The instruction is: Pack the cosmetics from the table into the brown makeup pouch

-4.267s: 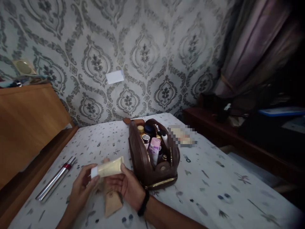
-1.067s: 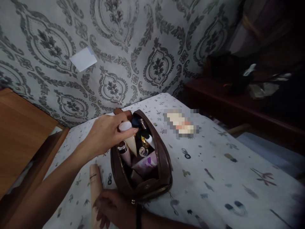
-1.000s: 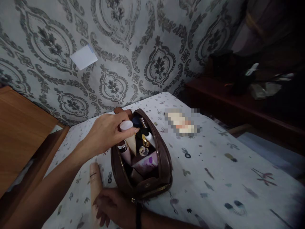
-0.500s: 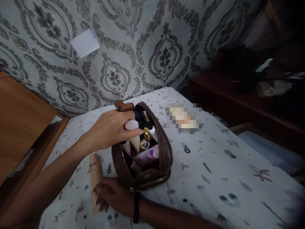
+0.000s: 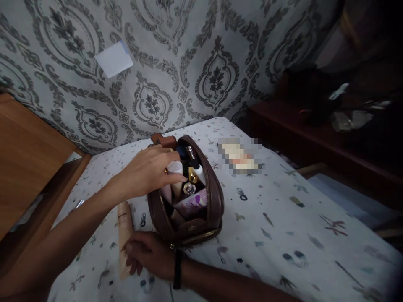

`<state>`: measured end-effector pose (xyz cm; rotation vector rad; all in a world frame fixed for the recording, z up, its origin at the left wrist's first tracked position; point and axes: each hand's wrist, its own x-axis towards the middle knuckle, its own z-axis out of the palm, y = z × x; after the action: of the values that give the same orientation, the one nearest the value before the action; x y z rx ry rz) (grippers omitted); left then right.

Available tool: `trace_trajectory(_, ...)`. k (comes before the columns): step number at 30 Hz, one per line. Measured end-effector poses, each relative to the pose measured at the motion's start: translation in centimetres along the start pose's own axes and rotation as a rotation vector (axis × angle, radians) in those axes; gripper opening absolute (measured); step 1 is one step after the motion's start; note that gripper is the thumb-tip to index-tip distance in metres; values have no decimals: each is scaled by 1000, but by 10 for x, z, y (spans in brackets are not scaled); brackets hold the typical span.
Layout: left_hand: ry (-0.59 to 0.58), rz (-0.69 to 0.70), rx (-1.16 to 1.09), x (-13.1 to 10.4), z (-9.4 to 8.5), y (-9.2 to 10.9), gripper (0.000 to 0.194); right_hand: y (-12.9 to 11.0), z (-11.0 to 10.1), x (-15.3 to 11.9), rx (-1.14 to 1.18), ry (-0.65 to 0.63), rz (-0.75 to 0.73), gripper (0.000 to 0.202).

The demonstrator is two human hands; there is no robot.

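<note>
A brown cosmetic bag (image 5: 217, 184) stands unzipped on the bed, packed with tubes and small bottles. My left hand (image 5: 154, 170) reaches over its left rim, thumb and fingers closed around a white-capped bottle (image 5: 175, 168) inside. Close to that hand lie a gold-coloured item (image 5: 193, 177), a round clear cap (image 5: 189, 188) and a purple-and-white tube (image 5: 193, 202). In front of the bag, my right hand (image 5: 151, 256), a black band at its wrist, has curled fingers against a beige tube (image 5: 124, 222). The hand covers part of this tube.
The bed has a white patterned sheet (image 5: 270, 251). A pixelated flat object (image 5: 241, 157) lies right of the bag. Patterned wallpaper with a white card (image 5: 114, 58) rises behind. Wooden furniture (image 5: 34, 155) borders the left, a dark red shelf (image 5: 283, 130) the right.
My left hand has shifted slightly, and the white-capped bottle sits a little lower in the bag. My right hand and the beige tube keep their places. The view has turned slightly.
</note>
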<state>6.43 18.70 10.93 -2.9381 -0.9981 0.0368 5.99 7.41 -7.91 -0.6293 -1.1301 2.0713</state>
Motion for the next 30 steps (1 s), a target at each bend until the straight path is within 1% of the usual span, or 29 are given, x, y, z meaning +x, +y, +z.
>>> trace_trajectory(2, 4, 10, 25, -2, 1, 0, 29, 0, 0, 0, 0, -2, -7, 45)
trace_trajectory(5, 45, 16, 66, -7, 3, 0, 34, 0, 0, 0, 5, -11, -10, 42)
trace_trajectory(7, 100, 11, 98, -11, 4, 2, 37, 0, 0, 0, 10, -7, -8, 40)
trace_trajectory(9, 181, 14, 129, -15, 3, 9, 33, -1, 1, 0, 12, 0, -1, 38)
trace_trajectory(11, 241, 81, 137, -18, 2, 19, 25, -3, 1, -1, 14, 5, 1, 35)
trace_trajectory(12, 244, 146, 125, -19, 2, 25, 24, -4, 1, -1, 16, 7, 3, 34)
trace_trajectory(15, 176, 346, 53, -21, 4, 38, 27, -5, 2, -1, 21, 14, 8, 33)
trace_trajectory(17, 152, 387, 0, -21, 7, 43, 27, -4, 2, -1, 16, 17, 12, 34)
trace_trajectory(22, 127, 353, -116, -20, 14, 44, 26, -3, 2, -1, 30, 15, -5, 40)
trace_trajectory(25, 134, 325, -146, -22, 19, 44, 24, -5, 2, -2, 15, 14, -7, 39)
trace_trajectory(28, 157, 256, -145, -23, 23, 46, 23, -4, 3, 0, 8, 14, 5, 35)
trace_trajectory(30, 150, 210, -144, -24, 25, 46, 25, -2, 3, 1, 8, 12, 6, 33)
